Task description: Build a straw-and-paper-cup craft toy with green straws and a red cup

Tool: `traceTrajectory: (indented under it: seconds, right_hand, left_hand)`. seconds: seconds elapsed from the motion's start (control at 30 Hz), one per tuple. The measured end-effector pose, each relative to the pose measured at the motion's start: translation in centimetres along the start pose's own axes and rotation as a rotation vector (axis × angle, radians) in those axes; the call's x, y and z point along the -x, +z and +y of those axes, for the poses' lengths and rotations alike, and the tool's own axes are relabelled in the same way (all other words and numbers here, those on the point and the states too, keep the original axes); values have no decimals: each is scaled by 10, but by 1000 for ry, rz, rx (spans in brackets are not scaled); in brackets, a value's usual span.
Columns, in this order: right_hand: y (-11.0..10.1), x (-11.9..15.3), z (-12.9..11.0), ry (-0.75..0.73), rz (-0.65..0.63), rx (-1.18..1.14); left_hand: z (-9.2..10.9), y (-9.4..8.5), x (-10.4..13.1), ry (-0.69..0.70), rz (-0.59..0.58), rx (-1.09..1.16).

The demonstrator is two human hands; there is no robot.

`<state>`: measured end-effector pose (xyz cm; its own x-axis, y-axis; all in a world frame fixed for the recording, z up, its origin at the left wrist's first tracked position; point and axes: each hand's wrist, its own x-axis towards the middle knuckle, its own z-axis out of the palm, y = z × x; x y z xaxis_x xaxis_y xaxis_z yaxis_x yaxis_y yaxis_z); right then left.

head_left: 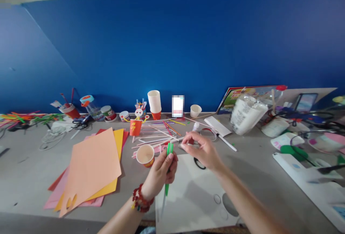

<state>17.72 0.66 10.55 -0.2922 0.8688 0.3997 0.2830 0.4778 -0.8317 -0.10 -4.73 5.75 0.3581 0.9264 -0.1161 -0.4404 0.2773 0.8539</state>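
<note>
My left hand [163, 166], with a beaded bracelet at the wrist, is closed around green strips [169, 148]. Their tops stand above my fist, and a pointed green end hangs below it. To the right, a little higher, my right hand [202, 150] has thumb and forefinger pinched together; what they hold, if anything, is too small to make out. Both hands are over a white sheet [188, 187]. A black scissors handle [199, 163] shows under my right hand. Beside my left hand stands an open paper cup [145, 155].
Coloured paper sheets [94, 169] are stacked at left. Several straws [156, 130] lie behind my hands, near a red rabbit-faced cup [135, 127] and stacked white cups [154, 101]. A plastic-wrapped pack [246, 115] and a white box [302, 180] sit at right.
</note>
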Motion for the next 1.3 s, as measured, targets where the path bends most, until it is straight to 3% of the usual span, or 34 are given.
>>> traceTrajectory:
  seconds: [0.27, 0.4, 0.73, 0.9, 1.03, 1.3]
  right_hand:
    - [9, 4, -2, 110, -25, -115]
    - [10, 3, -3, 106, -30, -76]
    - [13, 9, -2, 101, -86, 69]
    - [11, 10, -5, 147, -119, 97]
    - [9, 10, -6, 75, -135, 169]
    - [11, 15, 10, 54, -121, -57]
  left_hand:
    - [3, 7, -8, 42, 96, 9]
    - [4, 10, -9, 94, 151, -27]
    - [7, 6, -12, 107, 132, -159]
    - [5, 6, -12, 159, 219, -171]
    - [0, 3, -10, 233, 274, -237]
    - [-7, 1, -3, 350, 254, -299]
